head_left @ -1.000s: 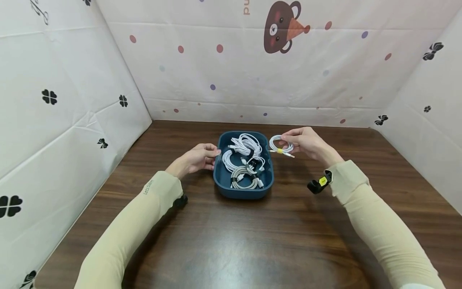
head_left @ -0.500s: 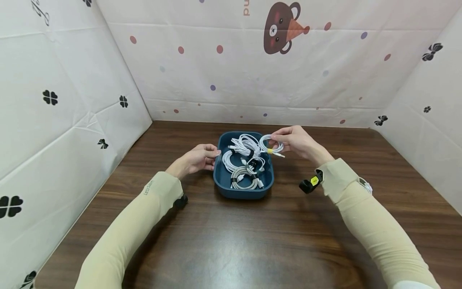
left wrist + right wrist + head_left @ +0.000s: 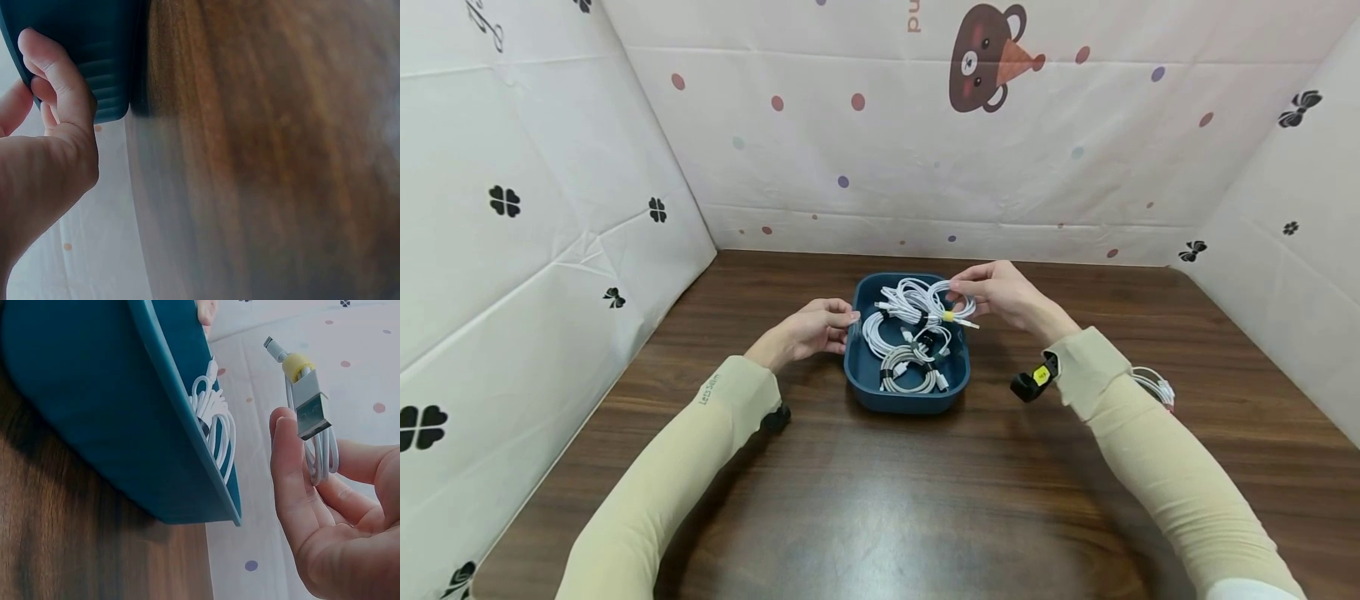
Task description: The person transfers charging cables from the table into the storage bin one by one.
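Note:
A blue plastic bin point(image 3: 908, 404) stands on the table, with several coiled white cables point(image 3: 913, 367) inside, some bound by dark ties. My left hand point(image 3: 816, 327) grips the bin's left rim between thumb and fingers; the left wrist view shows the hand point(image 3: 65, 106) at that wall. Over the bin's right rim, near its far corner, my right hand point(image 3: 1000, 292) pinches a coiled white USB cable point(image 3: 961, 312) with a yellow tie. In the right wrist view the USB cable point(image 3: 322, 450) hangs above the rim, its metal plug and smaller connector showing.
Another white cable bundle point(image 3: 1153, 385) lies on the table to the right, partly hidden behind my right forearm. Printed white sheeting point(image 3: 880, 150) walls off the back and both sides of the brown wooden table point(image 3: 865, 492).
My right hand has moved left, carrying the USB cable from beside the bin to over its right rim. The bundle behind my forearm has come into sight. My left hand stays put.

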### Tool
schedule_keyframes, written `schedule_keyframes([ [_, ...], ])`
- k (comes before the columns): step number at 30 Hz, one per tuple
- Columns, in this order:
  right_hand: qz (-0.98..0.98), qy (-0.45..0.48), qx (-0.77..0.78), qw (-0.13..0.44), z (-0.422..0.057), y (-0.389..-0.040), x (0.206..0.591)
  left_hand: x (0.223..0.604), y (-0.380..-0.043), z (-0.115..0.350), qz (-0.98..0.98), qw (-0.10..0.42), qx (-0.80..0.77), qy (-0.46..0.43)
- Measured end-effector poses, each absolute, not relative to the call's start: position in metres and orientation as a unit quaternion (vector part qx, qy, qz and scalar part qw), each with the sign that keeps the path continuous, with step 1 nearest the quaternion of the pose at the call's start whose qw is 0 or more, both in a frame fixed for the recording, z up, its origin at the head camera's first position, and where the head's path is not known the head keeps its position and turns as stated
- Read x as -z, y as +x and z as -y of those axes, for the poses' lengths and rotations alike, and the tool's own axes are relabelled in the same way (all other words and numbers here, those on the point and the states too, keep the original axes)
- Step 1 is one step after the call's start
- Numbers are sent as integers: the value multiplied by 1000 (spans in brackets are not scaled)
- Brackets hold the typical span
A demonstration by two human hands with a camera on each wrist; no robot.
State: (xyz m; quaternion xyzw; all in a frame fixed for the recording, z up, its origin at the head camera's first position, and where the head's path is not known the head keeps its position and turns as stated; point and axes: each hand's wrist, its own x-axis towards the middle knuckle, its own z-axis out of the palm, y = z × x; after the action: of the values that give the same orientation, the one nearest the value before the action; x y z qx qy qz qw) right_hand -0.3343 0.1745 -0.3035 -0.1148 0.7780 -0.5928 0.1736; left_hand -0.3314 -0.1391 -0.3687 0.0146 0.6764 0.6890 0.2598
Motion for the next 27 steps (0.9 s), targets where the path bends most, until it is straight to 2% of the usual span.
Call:
schedule_keyframes([
  [17,-826,-138,526,148,-158,-332,309,368,-331,138,-676,261,-689,17],
  [27,-846,-183,480,141,-149,-331,313,368,-332,138,-677,264,-687,15],
])
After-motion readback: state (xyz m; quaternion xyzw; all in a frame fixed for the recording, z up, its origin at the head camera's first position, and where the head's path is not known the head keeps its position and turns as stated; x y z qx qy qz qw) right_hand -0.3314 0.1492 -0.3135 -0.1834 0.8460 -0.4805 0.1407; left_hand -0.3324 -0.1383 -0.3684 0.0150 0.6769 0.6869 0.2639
